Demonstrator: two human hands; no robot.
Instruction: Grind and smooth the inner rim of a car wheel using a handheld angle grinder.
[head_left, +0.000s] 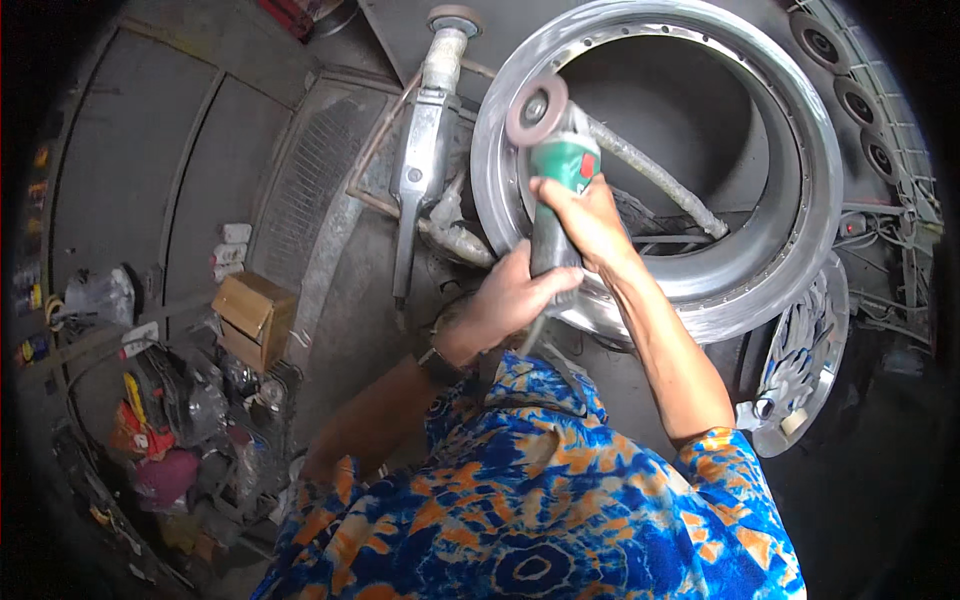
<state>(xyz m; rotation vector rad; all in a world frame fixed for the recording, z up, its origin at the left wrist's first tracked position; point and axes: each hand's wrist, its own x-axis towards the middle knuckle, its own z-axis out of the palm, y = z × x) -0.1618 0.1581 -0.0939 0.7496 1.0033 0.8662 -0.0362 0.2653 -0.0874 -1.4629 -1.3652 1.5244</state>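
An angle grinder point(568, 162) with a green front housing, a red switch and a dark rear body is held in both hands. My left hand point(515, 295) wraps its rear end. Higher up, near the green part, my right hand point(590, 220) grips the body with the thumb across it. The brownish round disc point(537, 108) on its head overlaps the left side of a large shiny metal wheel rim point(812, 160); I cannot tell whether they touch. A dusty wrapped bar point(660, 170) runs across the rim's opening. Part of the grinder is hidden by my fingers.
Left of the rim lies a larger silver power tool point(425, 150) on a metal frame. Several round discs point(820, 42) hang at the right. Gloves point(795, 355) sit in a shiny dish at lower right. A cardboard box point(255, 320) and bagged clutter point(170, 480) fill the left.
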